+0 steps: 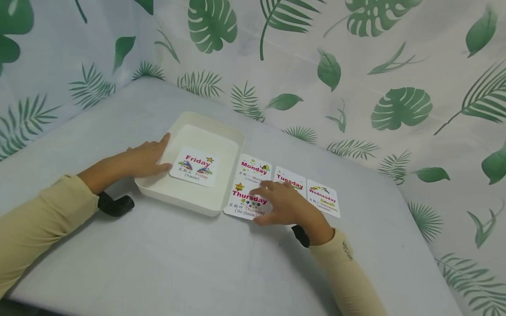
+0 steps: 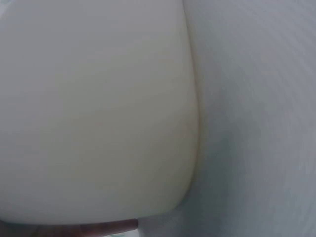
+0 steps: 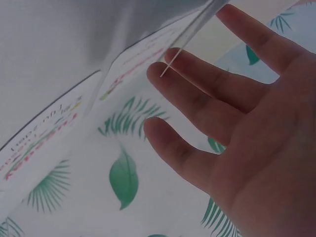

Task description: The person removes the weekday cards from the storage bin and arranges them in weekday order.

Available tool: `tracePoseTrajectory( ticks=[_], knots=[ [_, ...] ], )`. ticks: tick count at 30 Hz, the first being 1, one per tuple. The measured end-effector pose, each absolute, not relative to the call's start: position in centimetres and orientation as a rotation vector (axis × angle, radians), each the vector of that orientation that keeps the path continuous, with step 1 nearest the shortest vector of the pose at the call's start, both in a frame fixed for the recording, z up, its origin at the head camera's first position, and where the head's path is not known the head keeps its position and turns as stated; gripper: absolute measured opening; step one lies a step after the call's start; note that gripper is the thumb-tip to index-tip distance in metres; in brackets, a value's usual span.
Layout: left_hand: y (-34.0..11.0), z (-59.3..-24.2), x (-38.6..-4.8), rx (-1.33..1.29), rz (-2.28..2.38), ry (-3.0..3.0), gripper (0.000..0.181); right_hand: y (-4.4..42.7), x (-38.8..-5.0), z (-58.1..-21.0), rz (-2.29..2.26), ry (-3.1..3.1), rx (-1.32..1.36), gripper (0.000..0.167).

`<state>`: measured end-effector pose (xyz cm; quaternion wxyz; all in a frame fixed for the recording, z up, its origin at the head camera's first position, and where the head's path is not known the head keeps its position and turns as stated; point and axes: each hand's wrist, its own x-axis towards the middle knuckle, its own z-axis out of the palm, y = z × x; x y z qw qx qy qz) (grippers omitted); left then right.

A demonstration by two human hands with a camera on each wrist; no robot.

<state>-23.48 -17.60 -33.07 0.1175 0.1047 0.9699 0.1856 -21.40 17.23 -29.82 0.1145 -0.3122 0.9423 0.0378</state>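
Note:
The left hand (image 1: 146, 159) grips the left side of a white tray (image 1: 186, 201), its thumb over the rim beside the Friday card (image 1: 194, 166) lying inside. The tray's wall (image 2: 98, 123) fills much of the left wrist view. To the right of the tray, the right hand (image 1: 286, 204) holds the Thursday card (image 1: 247, 203) by its edges between thumb and fingers, over the lower part of the Monday card (image 1: 254, 170). Seen edge-on, that card touches fingertips of the right hand (image 3: 237, 118); how far it is raised I cannot tell.
The Tuesday card (image 1: 290, 177) and Wednesday card (image 1: 323, 197) lie in a row to the right of Monday. A pale cloth covers the table (image 1: 197, 263). Leaf-patterned curtains (image 1: 284, 66) stand behind it. A black strap (image 1: 116, 205) is at the left wrist.

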Motion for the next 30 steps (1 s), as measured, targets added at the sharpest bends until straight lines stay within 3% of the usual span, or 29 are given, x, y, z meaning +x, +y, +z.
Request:
tracePoseTrajectory(
  ticks=[30],
  knots=[
    [-17.7,-33.1,-23.7,0.304,0.54,2.836,0.083,16.2,-21.1,-30.4,0.159,2.677,-0.769,0.064]
  ],
)
